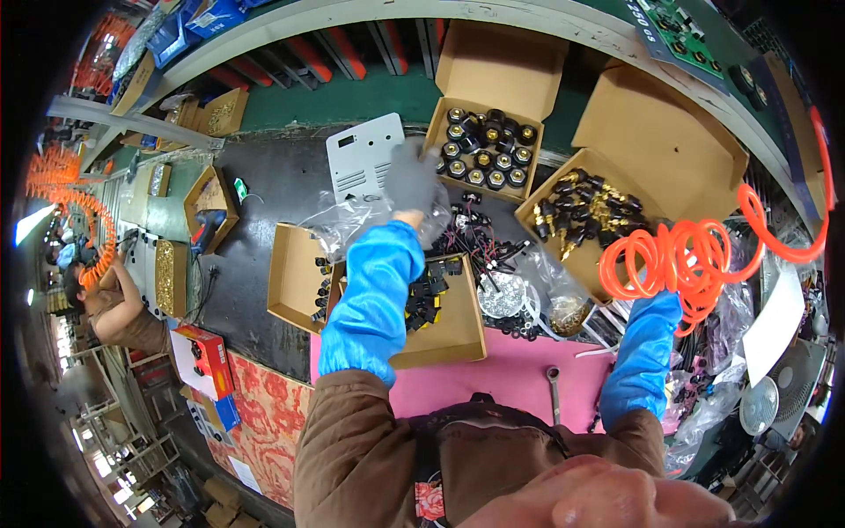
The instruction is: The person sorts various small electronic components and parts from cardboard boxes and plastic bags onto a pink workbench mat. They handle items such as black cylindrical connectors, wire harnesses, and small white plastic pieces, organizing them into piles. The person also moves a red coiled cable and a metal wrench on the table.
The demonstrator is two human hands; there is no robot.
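My left hand (411, 179), in a grey glove and smeared by motion, reaches over the right edge of a light grey metal plate (356, 154) with slots and holes. Whether its fingers grip the plate cannot be made out. Clear plastic bags (343, 225) lie by that wrist. On the right, my blue-sleeved forearm (647, 352) goes up under a coiled orange air hose (664, 264), which hides my right hand. Beyond the hose, an open cardboard box holds black and brass fittings (585, 207). Below my left forearm, another box contains black and yellow parts (427, 299).
An open box of round black knob-like parts (488, 150) stands at the back. Bundled wires (475, 233) lie mid-table. A wrench (554, 392) rests on the pink mat (510, 378). At left are a power screwdriver (208, 229) and another person (128, 308). A fan (770, 400) is at right.
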